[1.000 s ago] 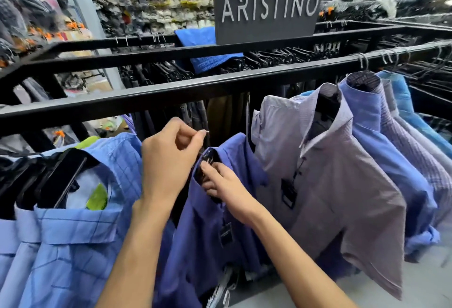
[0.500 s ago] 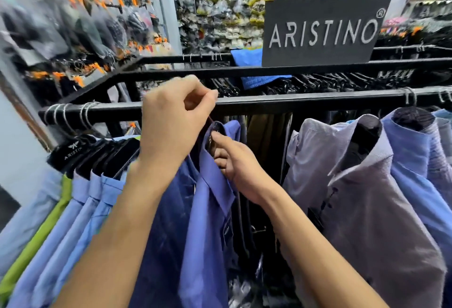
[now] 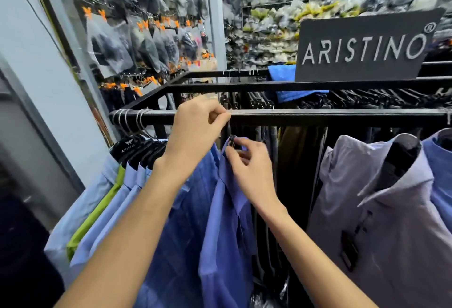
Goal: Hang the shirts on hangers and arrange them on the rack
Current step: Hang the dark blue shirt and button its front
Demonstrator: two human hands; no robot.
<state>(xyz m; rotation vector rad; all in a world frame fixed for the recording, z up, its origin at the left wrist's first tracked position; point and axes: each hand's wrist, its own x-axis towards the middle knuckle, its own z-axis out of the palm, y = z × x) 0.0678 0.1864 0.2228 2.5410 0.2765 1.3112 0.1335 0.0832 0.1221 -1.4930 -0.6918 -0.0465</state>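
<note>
The left hand (image 3: 195,131) pinches the wire hook of a hanger (image 3: 229,134) right at the front rail of the black rack (image 3: 342,116), while the right hand (image 3: 252,168) pinches the collar of the blue shirt (image 3: 225,222) hanging from it. This shirt hangs between a bunch of pale blue shirts (image 3: 132,185) on the left and a grey shirt (image 3: 391,209) on the right.
</note>
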